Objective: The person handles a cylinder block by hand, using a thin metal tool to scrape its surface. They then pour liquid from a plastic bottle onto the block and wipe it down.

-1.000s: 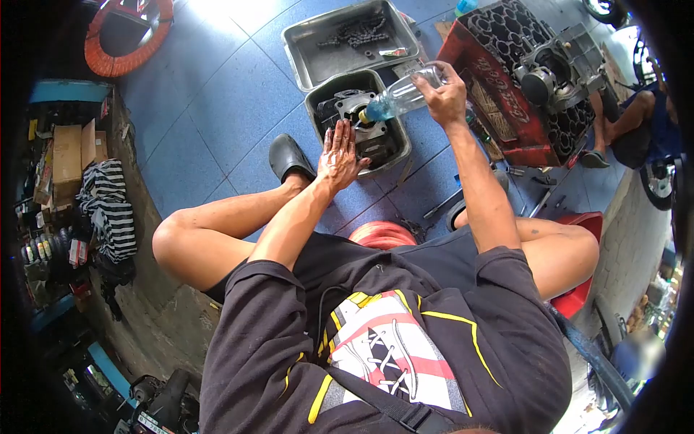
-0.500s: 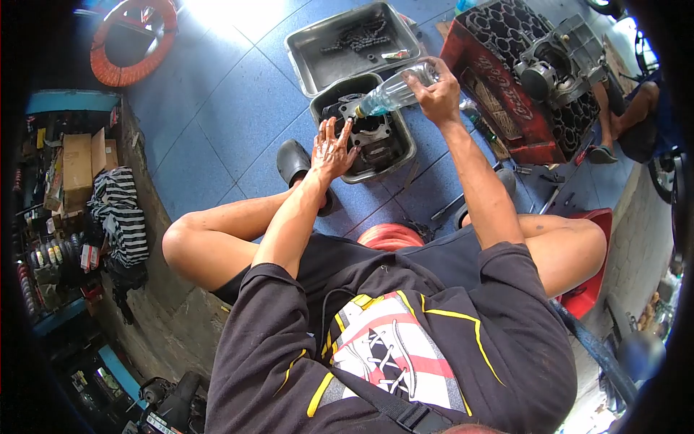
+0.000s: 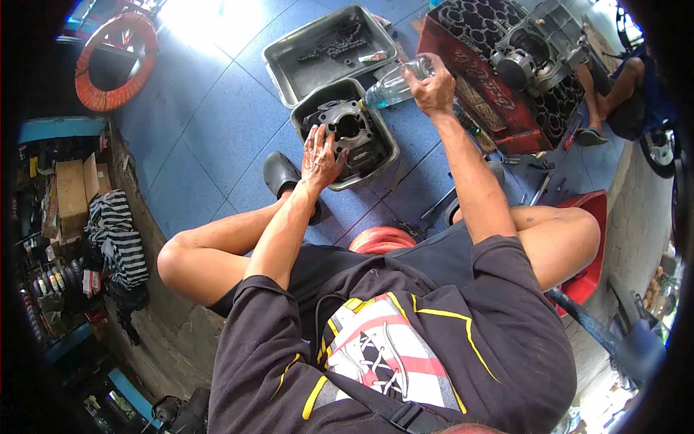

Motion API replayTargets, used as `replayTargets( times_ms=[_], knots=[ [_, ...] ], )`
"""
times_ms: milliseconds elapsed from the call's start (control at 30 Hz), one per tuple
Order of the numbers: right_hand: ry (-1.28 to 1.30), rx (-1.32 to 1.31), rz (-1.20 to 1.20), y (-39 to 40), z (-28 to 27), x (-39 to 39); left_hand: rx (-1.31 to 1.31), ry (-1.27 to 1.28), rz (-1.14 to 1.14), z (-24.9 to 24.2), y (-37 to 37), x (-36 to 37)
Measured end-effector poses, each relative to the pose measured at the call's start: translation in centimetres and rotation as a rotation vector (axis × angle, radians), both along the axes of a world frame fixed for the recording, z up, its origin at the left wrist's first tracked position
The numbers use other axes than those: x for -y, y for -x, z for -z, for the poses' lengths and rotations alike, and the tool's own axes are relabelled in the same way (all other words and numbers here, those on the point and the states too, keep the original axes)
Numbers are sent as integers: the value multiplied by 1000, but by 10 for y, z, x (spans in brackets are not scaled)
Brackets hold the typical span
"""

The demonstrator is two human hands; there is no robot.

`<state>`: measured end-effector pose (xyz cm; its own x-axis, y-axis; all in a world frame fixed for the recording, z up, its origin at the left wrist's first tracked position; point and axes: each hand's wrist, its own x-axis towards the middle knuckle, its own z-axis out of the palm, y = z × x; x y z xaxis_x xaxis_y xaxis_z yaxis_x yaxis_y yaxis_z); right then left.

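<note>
My right hand [image 3: 434,88] is wrapped around a clear plastic bottle [image 3: 392,88], tilted with its neck pointing left and down. Bluish liquid lies toward the bottle's neck. Its mouth is at the upper right edge of a metal engine cylinder block [image 3: 367,135], whose round bore faces up. The block rests in a grey metal basin [image 3: 394,155] with other dark parts. With wet, soapy-looking fingers stretched out, my left hand [image 3: 320,163] touches the block's left side; nothing is seen grasped in it. Whether liquid is flowing out is too small to tell.
A second metal tray [image 3: 278,69] holding a chain and small parts stands behind the basin. To the right, a red crate [image 3: 463,69] carries an engine case [image 3: 538,54]. Tools [image 3: 541,186] lie on the blue tiles. Another person's leg [image 3: 625,87] shows at far right.
The bottle's mouth has moved right and away over the block. My left hand has drawn back from the block's top to its left side. The whole view has shifted slightly.
</note>
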<state>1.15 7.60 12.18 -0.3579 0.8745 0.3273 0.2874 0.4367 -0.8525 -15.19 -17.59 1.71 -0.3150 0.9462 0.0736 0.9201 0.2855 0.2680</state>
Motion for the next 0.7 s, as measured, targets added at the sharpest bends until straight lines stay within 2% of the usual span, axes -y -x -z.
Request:
replayTargets(
  times_ms=[100, 200, 300, 433, 533, 600, 700],
  knots=[
    [27, 10, -14, -3, -2, -1, 50, -97, -53, -1, 0, -13],
    [39, 64, -20, -6, -6, -1, -1, 48, -91, -14, -5, -35],
    [55, -2, -56, -8, -7, 0, 108, 17, -150, -7, 1, -45],
    [68, -131, -120, 7, -6, 13, 246, -65, -193, 3, 10, -32],
    [-71, -103, -151, 19, -5, 25, 251, -36, -205, 9, 17, -19],
    [-46, -84, -151, 21, -10, 28, 347, -42, -243, 8, 19, -16],
    [-35, -36, -154, 19, -10, 21, 327, -19, -248, 5, 21, -22]
  ],
)
